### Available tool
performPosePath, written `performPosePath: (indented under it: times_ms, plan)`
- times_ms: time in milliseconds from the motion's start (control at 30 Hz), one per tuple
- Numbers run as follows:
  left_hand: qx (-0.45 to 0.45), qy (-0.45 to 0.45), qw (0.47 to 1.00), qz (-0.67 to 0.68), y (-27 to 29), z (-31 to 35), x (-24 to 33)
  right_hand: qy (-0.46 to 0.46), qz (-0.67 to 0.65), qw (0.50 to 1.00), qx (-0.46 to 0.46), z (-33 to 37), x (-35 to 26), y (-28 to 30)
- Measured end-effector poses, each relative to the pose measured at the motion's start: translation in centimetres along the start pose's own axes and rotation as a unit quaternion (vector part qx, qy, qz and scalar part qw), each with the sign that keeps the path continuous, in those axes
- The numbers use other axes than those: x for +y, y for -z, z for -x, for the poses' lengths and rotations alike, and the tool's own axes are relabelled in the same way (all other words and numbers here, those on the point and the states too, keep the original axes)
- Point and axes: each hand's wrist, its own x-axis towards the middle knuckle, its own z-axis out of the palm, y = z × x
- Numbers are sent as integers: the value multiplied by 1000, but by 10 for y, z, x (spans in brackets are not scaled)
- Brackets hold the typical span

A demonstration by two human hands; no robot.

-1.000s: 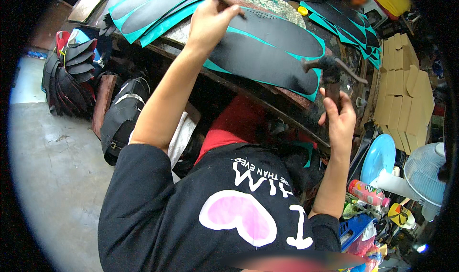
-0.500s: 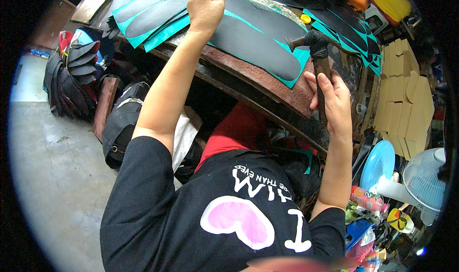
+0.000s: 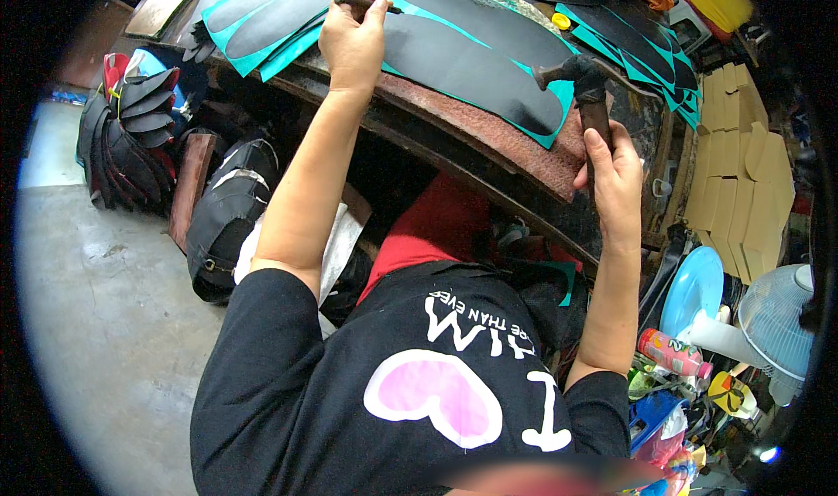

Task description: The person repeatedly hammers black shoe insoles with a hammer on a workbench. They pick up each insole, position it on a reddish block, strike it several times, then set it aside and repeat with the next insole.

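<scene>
With the left hand (image 3: 356, 49), pinching a slim dark tool (image 3: 353, 0) over black-and-teal sheets (image 3: 463, 68) on the tabletop (image 3: 630, 108), and with the right hand (image 3: 618, 182), gripping a hammer (image 3: 591, 103), left of stacked tan boxes (image 3: 738, 177) with contents hidden.

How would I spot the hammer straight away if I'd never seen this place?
Find the workbench across the top of the view, then the right hand toward its right end. The hammer is in that hand, its dark head above the fingers. Unlike the slim tool in the left hand, it has a long, curved tail.
</scene>
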Motion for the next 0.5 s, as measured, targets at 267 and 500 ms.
performPosePath:
  times_ms: [267,500]
  plan:
    - [-216,94,965,116,-38,27,30,13,-31,999,-12,10,-12,9]
    - [-164,113,978,65,-50,29,23,54,8,998,33,2,-22,1]
